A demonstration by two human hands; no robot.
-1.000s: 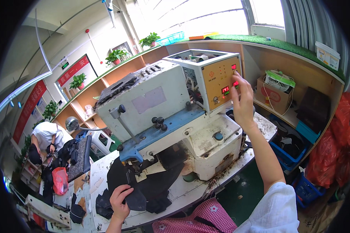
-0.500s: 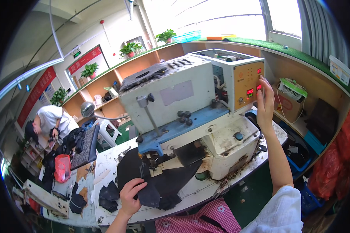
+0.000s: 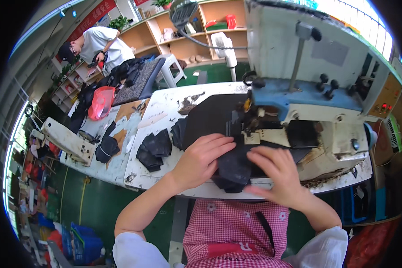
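My left hand (image 3: 200, 161) is closed on the left edge of a small black flat piece (image 3: 233, 169), its fingers lying over the top. Just right of that piece, my right hand (image 3: 279, 175) has its fingers stretched and the thumb apart, holding nothing; its fingertips are close to the piece's right side. Both hands are in front of the working head of a large white and blue machine (image 3: 309, 99). The black piece lies by the small metal plate (image 3: 252, 137) under that head. A wide black sheet (image 3: 205, 117) spreads behind it on the white table (image 3: 158, 105).
Stacked black pieces (image 3: 154, 149) lie left of my hands. A control panel (image 3: 385, 100) with red lights is at the right. Farther left are a second bench, a white machine arm (image 3: 67, 142) and a red bag (image 3: 102, 102). Another person (image 3: 103, 44) bends over black items.
My right hand has come down from the control panel to the black piece. My left hand has shifted toward the machine head. The view has turned left and downward.
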